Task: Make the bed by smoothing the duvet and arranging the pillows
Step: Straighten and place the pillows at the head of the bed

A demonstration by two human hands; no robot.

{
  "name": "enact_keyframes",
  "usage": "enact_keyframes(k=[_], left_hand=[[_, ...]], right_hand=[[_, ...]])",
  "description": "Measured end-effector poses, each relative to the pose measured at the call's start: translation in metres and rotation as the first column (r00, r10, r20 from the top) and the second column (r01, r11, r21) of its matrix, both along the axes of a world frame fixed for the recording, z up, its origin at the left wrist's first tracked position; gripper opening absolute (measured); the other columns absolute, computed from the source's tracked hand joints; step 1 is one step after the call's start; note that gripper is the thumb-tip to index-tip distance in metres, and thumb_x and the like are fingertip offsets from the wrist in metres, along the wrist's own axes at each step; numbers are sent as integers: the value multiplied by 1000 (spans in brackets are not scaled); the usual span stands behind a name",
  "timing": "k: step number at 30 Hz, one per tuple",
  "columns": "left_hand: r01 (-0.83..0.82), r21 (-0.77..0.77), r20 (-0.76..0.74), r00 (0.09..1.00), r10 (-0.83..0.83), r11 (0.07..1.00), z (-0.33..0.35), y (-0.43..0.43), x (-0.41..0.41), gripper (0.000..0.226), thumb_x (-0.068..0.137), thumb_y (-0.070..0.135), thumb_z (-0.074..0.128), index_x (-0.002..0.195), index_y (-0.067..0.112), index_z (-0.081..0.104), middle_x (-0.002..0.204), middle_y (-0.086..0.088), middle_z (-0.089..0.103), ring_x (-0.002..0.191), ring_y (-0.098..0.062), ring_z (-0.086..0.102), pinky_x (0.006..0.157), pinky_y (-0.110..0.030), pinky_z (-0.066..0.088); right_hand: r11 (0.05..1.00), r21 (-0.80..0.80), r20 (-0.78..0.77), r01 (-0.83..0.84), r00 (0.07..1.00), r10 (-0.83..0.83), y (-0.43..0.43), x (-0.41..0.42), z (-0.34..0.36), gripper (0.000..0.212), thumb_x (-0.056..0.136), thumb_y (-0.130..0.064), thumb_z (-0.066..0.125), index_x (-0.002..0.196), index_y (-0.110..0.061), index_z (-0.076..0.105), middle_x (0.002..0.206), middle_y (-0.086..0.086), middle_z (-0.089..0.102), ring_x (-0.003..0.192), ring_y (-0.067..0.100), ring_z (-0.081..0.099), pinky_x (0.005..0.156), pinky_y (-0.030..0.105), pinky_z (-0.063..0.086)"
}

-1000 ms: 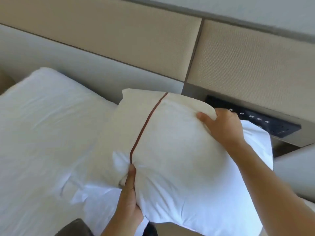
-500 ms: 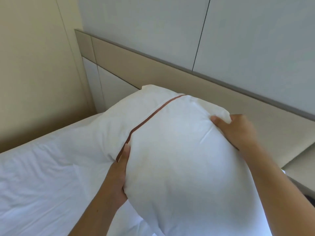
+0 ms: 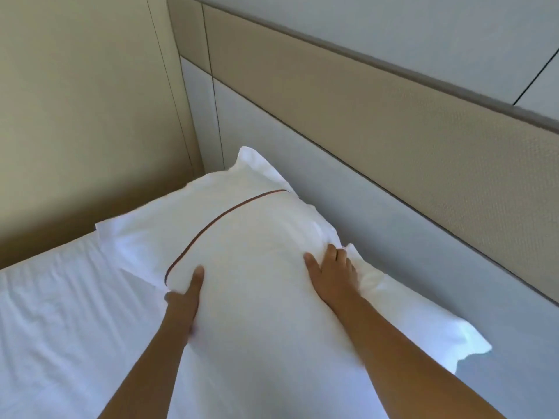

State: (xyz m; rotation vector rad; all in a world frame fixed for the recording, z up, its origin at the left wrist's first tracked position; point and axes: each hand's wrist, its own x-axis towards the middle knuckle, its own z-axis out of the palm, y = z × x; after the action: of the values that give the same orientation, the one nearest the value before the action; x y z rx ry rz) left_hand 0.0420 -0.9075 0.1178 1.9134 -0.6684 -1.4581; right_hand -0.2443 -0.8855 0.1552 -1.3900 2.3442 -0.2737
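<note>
A white pillow (image 3: 257, 246) with a thin brown stripe lies at the head of the bed, its far side against the headboard and its far end in the corner. My left hand (image 3: 185, 299) grips its near edge by the stripe, thumb on top and fingers hidden underneath. On the far edge, my right hand (image 3: 331, 275) holds the pillow with the thumb spread on top and the fingers curled into the fabric. White wrinkled bedding (image 3: 60, 328) covers the mattress to the left of the pillow.
A padded headboard runs along the far side, with a grey lower panel (image 3: 408, 267) and a beige upper panel (image 3: 363, 116). A beige side wall (image 3: 75, 116) closes the corner on the left.
The pillow was lifted from the right part of the bed, carried left in both hands, and now lies in the corner by the headboard. Both hands have kept their hold.
</note>
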Motion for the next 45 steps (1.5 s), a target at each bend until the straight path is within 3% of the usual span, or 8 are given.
enact_keyframes(k=[6,12,19,25,29,35,40,45], left_hand=[[-41,31,103,994,38,999,-61,1,-15,115,66,89,57,144,10,27,115,-11,51,107,-35,53,99,-54,47],[-55,-32,95,994,58,998,-58,6,-23,108,73,83,58,144,8,28,123,-11,51,112,-36,52,99,-52,47],[-72,-197,0,997,74,978,-34,100,-60,113,65,84,62,146,9,33,141,-10,53,125,-35,54,111,-50,42],[17,-143,-145,989,-38,990,-11,240,-125,128,53,87,67,154,24,19,147,1,46,130,-26,47,112,-46,39],[37,-283,-53,997,-55,959,15,289,-131,114,51,84,74,142,27,38,132,6,61,118,-19,60,105,-46,48],[148,24,228,962,-150,989,-9,351,-163,128,58,89,56,155,13,22,147,-16,45,131,-36,50,108,-47,44],[340,-25,354,883,-310,940,12,425,-182,117,65,84,62,156,17,29,155,-6,39,140,-24,43,113,-35,37],[445,12,468,789,-398,895,54,485,-158,104,69,80,58,154,24,32,153,0,43,138,-17,46,113,-31,37]], right_hand=[[996,-56,-103,-64,993,58,-7,3,-37,85,96,-67,30,154,-7,23,153,14,36,138,34,38,117,44,27],[980,34,-213,-198,956,201,16,-42,-22,98,80,-82,10,158,-22,19,155,7,38,140,29,38,117,47,27],[973,206,6,109,994,-113,87,-125,-14,118,64,-100,27,147,-17,38,141,14,55,131,35,52,109,49,38],[1000,-1,-23,-25,999,25,132,-123,11,80,86,-77,48,133,-11,49,122,14,65,113,37,62,90,42,50],[991,-98,-61,-86,995,81,174,-142,42,81,86,-78,46,131,-11,52,120,13,66,109,35,64,86,41,49],[959,132,-136,-249,954,267,256,-168,12,80,93,-69,45,145,-11,28,140,16,44,126,35,50,102,45,46],[932,104,-192,-347,913,361,319,-139,-8,84,97,-63,43,156,-10,14,154,18,25,141,35,33,107,44,43],[870,17,36,-492,870,491,363,-89,22,72,100,-51,47,155,-12,19,155,15,26,140,33,36,108,43,42]])
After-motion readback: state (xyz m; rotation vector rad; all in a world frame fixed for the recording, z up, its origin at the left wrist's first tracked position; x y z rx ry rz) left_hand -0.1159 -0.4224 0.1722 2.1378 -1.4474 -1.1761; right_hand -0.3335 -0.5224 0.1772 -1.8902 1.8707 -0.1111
